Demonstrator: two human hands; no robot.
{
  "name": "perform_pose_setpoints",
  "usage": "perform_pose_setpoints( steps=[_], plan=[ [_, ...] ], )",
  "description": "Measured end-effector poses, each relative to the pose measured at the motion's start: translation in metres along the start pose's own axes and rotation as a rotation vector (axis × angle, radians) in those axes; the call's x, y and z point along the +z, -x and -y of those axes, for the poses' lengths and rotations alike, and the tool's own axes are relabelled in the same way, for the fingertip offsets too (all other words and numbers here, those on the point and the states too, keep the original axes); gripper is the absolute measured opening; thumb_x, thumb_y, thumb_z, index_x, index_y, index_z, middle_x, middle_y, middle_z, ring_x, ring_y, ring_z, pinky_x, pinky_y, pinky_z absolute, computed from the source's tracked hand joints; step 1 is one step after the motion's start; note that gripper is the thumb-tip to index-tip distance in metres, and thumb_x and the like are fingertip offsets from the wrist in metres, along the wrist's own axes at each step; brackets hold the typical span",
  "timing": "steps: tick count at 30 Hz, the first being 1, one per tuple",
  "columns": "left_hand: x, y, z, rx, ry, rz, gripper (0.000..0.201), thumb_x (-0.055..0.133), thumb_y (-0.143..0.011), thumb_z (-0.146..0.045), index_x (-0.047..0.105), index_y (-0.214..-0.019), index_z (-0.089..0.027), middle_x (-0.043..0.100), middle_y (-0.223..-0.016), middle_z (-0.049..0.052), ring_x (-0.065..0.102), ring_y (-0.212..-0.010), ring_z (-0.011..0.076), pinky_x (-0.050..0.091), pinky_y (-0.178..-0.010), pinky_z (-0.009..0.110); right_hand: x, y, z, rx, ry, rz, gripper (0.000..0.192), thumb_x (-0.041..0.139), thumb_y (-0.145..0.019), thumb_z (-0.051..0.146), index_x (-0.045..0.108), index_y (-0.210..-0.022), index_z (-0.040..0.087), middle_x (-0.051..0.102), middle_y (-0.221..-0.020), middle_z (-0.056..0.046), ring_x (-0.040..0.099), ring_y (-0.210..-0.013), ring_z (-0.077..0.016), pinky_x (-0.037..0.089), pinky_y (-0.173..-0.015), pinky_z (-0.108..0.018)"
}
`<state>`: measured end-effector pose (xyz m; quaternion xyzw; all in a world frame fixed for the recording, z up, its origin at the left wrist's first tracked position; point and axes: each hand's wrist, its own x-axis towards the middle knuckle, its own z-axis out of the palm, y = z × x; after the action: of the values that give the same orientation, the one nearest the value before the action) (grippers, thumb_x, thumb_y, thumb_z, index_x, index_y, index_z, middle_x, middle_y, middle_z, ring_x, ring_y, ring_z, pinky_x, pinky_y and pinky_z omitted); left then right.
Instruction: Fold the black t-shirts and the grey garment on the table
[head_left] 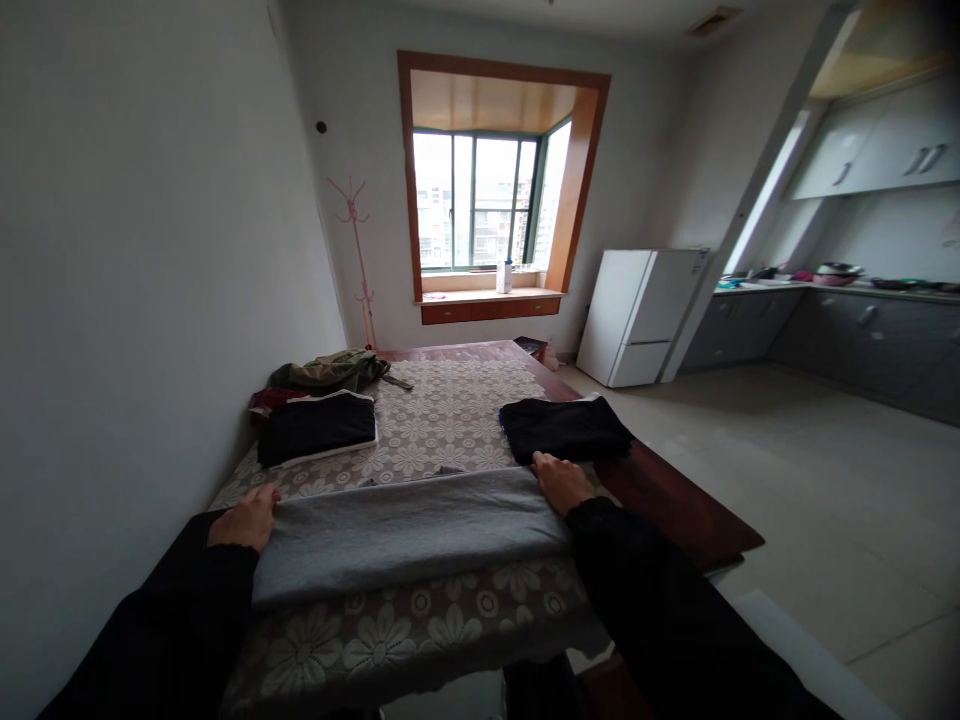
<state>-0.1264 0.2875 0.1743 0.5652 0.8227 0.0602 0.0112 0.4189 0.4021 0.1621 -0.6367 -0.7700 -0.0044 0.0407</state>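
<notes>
Hands rest flat at either end of a folded grey cloth (409,535) lying across the lower centre of the frame on the flower-patterned worktop (442,415). The left hand (244,517) presses its left end, the right hand (561,482) its right end, fingers spread. Folded black garments (564,428) lie just beyond, centre right.

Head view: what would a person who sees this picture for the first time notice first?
The eye falls first on the gray cloth, folded in a long band across the near part of the table, with the left hand on its left end and the right hand on its right end. Behind it lie two folded dark garments: one with a white edge at the left, one black at the right. The bright window stands beyond.
</notes>
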Motion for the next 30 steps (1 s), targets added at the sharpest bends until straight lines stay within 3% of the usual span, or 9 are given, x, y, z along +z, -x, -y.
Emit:
perform_pose_setpoints(
  steps=[3,5,7,10,13,16,19,25,30],
  plan=[
    [-0.002,0.007,-0.016,0.109,-0.058,-0.019,0.044,0.034,-0.096,-0.024,0.062,-0.129,-0.017,0.060,-0.143,0.018,0.061,-0.125,0.0332,0.049,-0.099,0.048,-0.013,0.008,0.015,-0.110,0.018,-0.116,0.022,0.048,-0.102,0.024,0.062,-0.116,0.016,0.064,-0.128,-0.018,0.058,-0.122,-0.0327,0.046,-0.095,-0.040],
    [-0.003,0.016,-0.046,0.233,-0.054,-0.021,0.046,0.037,-0.097,-0.028,0.060,-0.136,-0.019,0.056,-0.151,0.014,0.051,-0.139,0.0308,0.043,-0.111,0.048,-0.019,0.013,0.039,-0.283,-0.061,-0.188,0.025,0.051,-0.100,0.024,0.063,-0.121,0.016,0.062,-0.133,-0.017,0.052,-0.130,-0.0322,0.044,-0.104,-0.042],
    [0.001,0.028,-0.088,0.436,0.014,0.003,0.049,0.035,-0.099,-0.031,0.057,-0.141,-0.018,0.055,-0.153,0.012,0.047,-0.143,0.0274,0.038,-0.118,0.046,-0.018,0.018,0.074,-0.488,-0.212,-0.159,0.031,0.049,-0.102,0.027,0.062,-0.127,0.017,0.063,-0.136,-0.014,0.053,-0.130,-0.0277,0.044,-0.109,-0.039],
    [0.021,0.051,-0.152,0.631,0.112,0.030,0.053,0.032,-0.101,-0.032,0.050,-0.150,-0.019,0.051,-0.158,0.009,0.043,-0.147,0.0240,0.035,-0.121,0.045,-0.001,0.026,0.129,-0.686,-0.333,-0.082,0.047,0.052,-0.100,0.033,0.054,-0.143,0.015,0.056,-0.148,-0.013,0.047,-0.140,-0.0278,0.039,-0.117,-0.042],
    [0.052,0.067,-0.185,0.674,0.091,-0.028,0.057,0.035,-0.100,-0.030,0.043,-0.155,-0.017,0.046,-0.161,0.010,0.038,-0.151,0.0264,0.032,-0.123,0.049,0.025,0.033,0.161,-0.699,-0.334,-0.062,0.059,0.046,-0.101,0.034,0.040,-0.155,0.011,0.042,-0.162,-0.014,0.032,-0.152,-0.0310,0.029,-0.124,-0.050],
    [0.079,0.072,-0.186,0.686,0.062,-0.139,0.060,0.035,-0.101,-0.032,0.038,-0.159,-0.017,0.042,-0.163,0.011,0.033,-0.153,0.0277,0.029,-0.125,0.048,0.042,0.038,0.167,-0.664,-0.326,-0.048,0.065,0.043,-0.101,0.033,0.032,-0.160,0.008,0.031,-0.167,-0.014,0.022,-0.156,-0.0307,0.022,-0.127,-0.051],
    [0.090,0.072,-0.179,0.690,0.036,-0.172,0.061,0.035,-0.102,-0.034,0.034,-0.160,-0.016,0.038,-0.166,0.010,0.030,-0.155,0.0287,0.027,-0.126,0.050,0.047,0.039,0.164,-0.657,-0.329,-0.043,0.066,0.042,-0.101,0.032,0.028,-0.162,0.010,0.028,-0.168,-0.012,0.018,-0.157,-0.0292,0.020,-0.128,-0.050],
    [0.088,0.073,-0.179,0.707,-0.022,-0.214,0.063,0.033,-0.102,-0.032,0.027,-0.162,-0.016,0.034,-0.167,0.010,0.027,-0.156,0.0282,0.025,-0.126,0.051,0.046,0.039,0.164,-0.656,-0.308,-0.043,0.067,0.041,-0.101,0.031,0.026,-0.163,0.010,0.023,-0.169,-0.010,0.016,-0.158,-0.0278,0.020,-0.129,-0.048],
    [0.086,0.075,-0.180,0.705,-0.050,-0.210,0.061,0.032,-0.103,-0.034,0.031,-0.161,-0.014,0.038,-0.165,0.011,0.028,-0.155,0.0279,0.027,-0.125,0.051,0.047,0.039,0.163,-0.656,-0.297,-0.033,0.067,0.040,-0.102,0.032,0.024,-0.163,0.010,0.023,-0.169,-0.010,0.014,-0.158,-0.0270,0.020,-0.129,-0.047]
  ],
)
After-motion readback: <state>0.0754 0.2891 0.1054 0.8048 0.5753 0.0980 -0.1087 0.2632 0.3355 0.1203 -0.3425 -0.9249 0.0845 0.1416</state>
